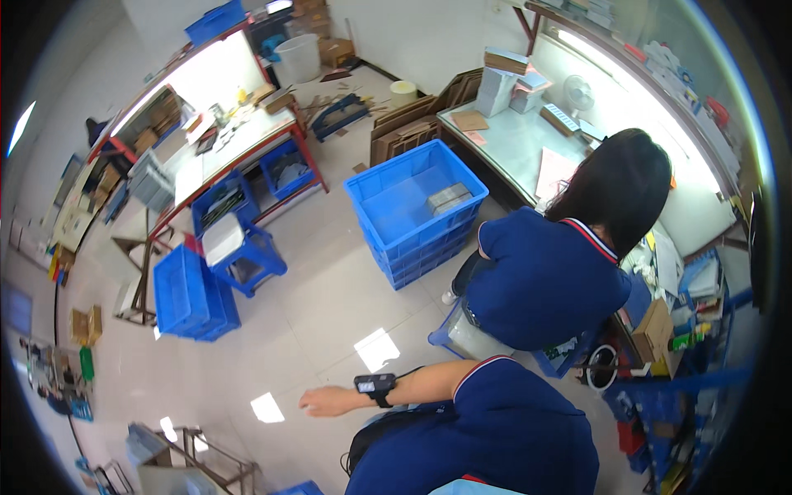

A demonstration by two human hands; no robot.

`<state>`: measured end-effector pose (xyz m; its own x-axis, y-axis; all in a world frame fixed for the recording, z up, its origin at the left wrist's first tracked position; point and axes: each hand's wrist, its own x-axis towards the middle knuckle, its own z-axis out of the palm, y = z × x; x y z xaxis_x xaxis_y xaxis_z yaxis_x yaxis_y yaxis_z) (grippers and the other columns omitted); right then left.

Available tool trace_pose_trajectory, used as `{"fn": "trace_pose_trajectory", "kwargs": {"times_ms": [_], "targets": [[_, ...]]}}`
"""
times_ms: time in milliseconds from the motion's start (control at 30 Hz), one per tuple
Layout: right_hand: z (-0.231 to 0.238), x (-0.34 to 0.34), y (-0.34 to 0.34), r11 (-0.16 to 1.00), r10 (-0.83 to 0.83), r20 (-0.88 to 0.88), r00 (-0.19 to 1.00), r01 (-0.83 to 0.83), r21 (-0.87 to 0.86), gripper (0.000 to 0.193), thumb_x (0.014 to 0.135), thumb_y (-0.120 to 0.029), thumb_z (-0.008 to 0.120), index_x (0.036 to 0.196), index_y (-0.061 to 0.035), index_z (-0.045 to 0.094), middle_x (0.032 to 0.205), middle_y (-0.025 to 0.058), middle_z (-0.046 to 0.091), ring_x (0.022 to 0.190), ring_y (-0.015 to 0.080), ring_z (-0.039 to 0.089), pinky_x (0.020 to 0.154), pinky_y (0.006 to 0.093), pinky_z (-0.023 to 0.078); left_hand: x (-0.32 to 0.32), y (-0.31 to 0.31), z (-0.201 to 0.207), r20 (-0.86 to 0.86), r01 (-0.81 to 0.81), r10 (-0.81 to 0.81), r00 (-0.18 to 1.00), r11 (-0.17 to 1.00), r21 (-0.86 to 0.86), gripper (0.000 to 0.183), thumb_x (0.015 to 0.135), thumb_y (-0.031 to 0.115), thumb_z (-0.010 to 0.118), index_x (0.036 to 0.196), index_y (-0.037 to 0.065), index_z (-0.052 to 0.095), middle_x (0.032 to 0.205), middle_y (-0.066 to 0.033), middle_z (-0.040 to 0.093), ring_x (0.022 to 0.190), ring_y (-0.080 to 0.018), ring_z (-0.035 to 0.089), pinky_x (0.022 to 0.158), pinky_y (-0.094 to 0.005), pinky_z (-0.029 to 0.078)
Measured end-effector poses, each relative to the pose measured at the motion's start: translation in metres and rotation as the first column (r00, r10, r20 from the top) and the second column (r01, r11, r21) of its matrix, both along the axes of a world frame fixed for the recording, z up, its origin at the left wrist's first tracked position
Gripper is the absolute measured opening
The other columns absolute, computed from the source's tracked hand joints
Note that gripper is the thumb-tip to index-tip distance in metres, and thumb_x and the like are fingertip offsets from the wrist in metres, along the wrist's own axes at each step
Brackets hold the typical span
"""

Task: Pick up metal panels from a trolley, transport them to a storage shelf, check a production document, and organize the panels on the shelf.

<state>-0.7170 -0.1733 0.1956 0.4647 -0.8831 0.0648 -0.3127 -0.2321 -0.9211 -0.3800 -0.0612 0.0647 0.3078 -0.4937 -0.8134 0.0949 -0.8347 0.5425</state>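
My right arm, in a dark blue short sleeve, reaches across the front of my body toward the left. At its end, my right hand [327, 402] hangs above the tiled floor with its fingers loosely curled in and nothing showing in them. A small black device [375, 384] is strapped on that wrist. My left hand is out of sight. Ahead of the arm, a co-worker [549, 280] in a dark blue shirt sits on a stool [478, 338], facing the lit workbench [495, 128]; their hands are hidden.
Stacked blue crates [375, 235] stand left of the co-worker, with a grey block [448, 199] in the top one. A blue stool [247, 260] and more blue crates [177, 289] stand by the red-framed table [194, 177]. Flat brown boards [404, 132] lean beside the workbench.
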Motion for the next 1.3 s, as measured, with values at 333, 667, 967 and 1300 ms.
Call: {"fn": "trace_pose_trajectory", "kwargs": {"times_ms": [333, 667, 967, 1300], "targets": [[-0.185, 0.001, -0.142, 0.939, -0.109, -0.433, 0.895, 0.236, 0.249, 0.032, 0.083, -0.025, 0.053, 0.103, -0.0016, 0.060, 0.100, 0.0199, 0.063, 0.096, 0.0355, 0.060, 0.079, 0.0424, 0.049, 0.143, -0.244, 0.006, 0.114, 0.223, -0.218, 0.969, 0.974, -0.034, 0.043, 0.095, 0.028, 0.041, 0.133, 0.006, 0.040, 0.133, -0.0096, 0.047, 0.116, -0.0239, 0.050, 0.096, -0.0425, 0.040], [-0.344, -0.048, -0.159, 0.975, 0.057, -0.925, 0.376, 0.179, 0.133, 0.022, 0.071, -0.024, 0.056, 0.061, -0.0064, 0.066, 0.063, 0.0164, 0.063, 0.057, 0.0315, 0.063, 0.049, 0.0445, 0.048, 0.301, -0.399, 0.042, 0.090, 0.263, -0.251, 0.964, 0.845, -0.466, 0.042, 0.096, 0.036, 0.042, 0.130, 0.012, 0.045, 0.124, -0.0089, 0.055, 0.111, -0.0209, 0.055, 0.086, -0.0375, 0.044], [-0.314, 0.110, -0.529, 0.794, 0.126, -0.514, 0.849, 0.224, 0.564, 0.021, 0.084, -0.017, 0.052, 0.086, 0.0011, 0.062, 0.069, 0.0068, 0.062, 0.057, 0.0161, 0.061, 0.044, 0.0313, 0.045, 0.315, -0.291, -0.035, 0.136, -0.533, 0.528, 0.838, 0.846, -0.003, 0.040, 0.091, 0.036, 0.048, 0.118, 0.008, 0.053, 0.110, -0.0086, 0.063, 0.091, -0.0181, 0.061, 0.073, -0.0334, 0.045], [-0.248, 0.431, -0.847, 0.943, 0.309, -0.403, 0.861, -0.223, 0.247, 0.019, 0.090, -0.015, 0.050, 0.090, 0.0005, 0.060, 0.071, 0.0061, 0.060, 0.060, 0.0140, 0.057, 0.053, 0.0260, 0.047, 0.224, -0.223, -0.041, -0.006, -0.983, 0.991, 0.134, 0.134, 0.129, 0.042, 0.092, 0.033, 0.046, 0.126, 0.008, 0.048, 0.117, -0.0076, 0.059, 0.100, -0.0213, 0.058, 0.085, -0.0435, 0.042]]}}
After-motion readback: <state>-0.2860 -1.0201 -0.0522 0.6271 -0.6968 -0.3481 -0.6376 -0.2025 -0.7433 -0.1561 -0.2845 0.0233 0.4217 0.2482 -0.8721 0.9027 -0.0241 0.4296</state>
